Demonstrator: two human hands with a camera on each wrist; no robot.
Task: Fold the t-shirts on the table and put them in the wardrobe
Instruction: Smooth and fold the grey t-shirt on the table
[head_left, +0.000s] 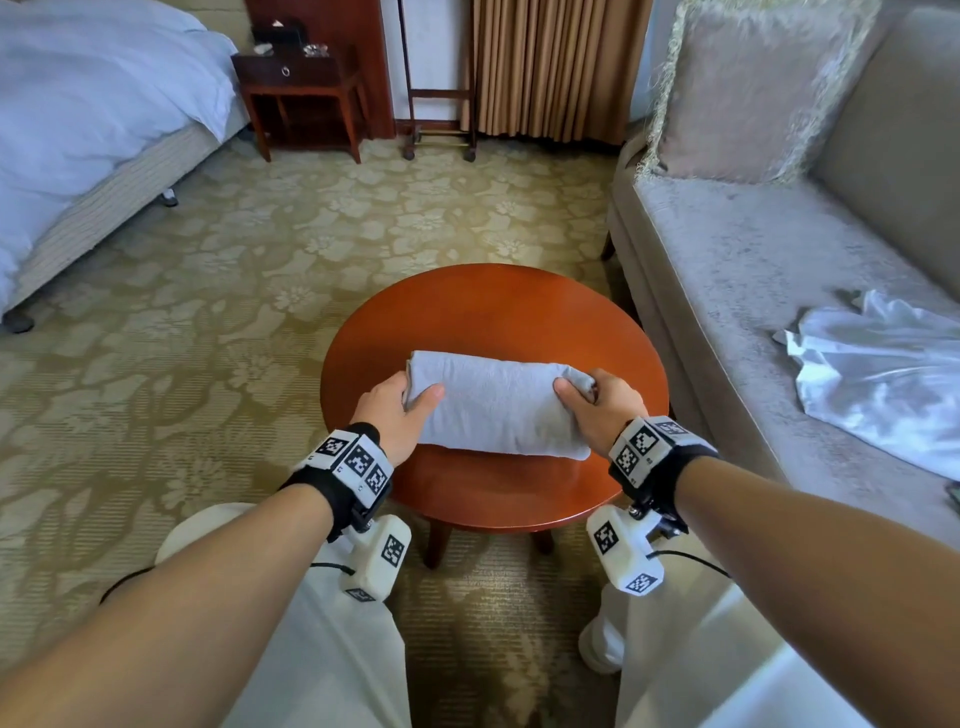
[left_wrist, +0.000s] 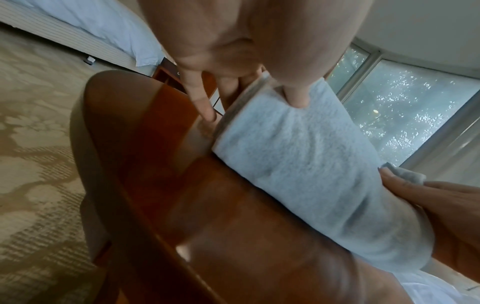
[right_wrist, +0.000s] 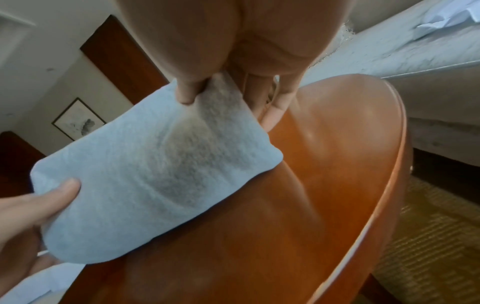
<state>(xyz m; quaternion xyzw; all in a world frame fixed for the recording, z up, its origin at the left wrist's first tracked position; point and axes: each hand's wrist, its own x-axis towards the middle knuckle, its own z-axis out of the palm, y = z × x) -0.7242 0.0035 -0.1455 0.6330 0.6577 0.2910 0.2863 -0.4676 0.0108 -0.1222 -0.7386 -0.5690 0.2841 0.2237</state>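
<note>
Soft daylight fills the room, bright but even. It comes from the window (left_wrist: 405, 115) seen past the left hand (left_wrist: 233, 47), its panes glowing pale. The polished desk (head_left: 483, 312) catches a dull sheen, with glare streaks beside the right hand (right_wrist: 233, 41). Shadows are faint. The head view is sharp, though straight lines bow toward its edges. Both wrist views are soft and smeared; the palms closest to the lens are out of focus.
</note>
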